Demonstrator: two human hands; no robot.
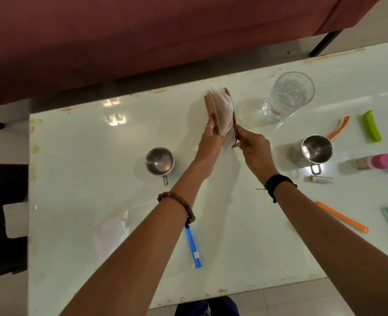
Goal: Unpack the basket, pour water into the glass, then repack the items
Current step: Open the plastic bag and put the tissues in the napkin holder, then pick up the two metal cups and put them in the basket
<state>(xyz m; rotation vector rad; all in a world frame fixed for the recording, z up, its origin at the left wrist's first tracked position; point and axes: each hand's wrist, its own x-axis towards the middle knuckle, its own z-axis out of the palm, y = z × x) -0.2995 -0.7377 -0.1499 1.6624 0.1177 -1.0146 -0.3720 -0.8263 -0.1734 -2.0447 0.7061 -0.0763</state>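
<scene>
Hands first: your left hand (211, 139) and right hand (253, 151) both squeeze the flat brown basket (220, 110), just left of the full glass (287, 96). Pouring looks done, so repacking comes next. Open it wide before adding things.

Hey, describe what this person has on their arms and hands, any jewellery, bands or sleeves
Both forearms are bare, with no sleeves in view. The left wrist carries a bracelet of round brown wooden beads. The left hand wears a thin silver ring on one finger. The right wrist has a black woven band with a loose cord end; the right hand shows no rings.
</scene>
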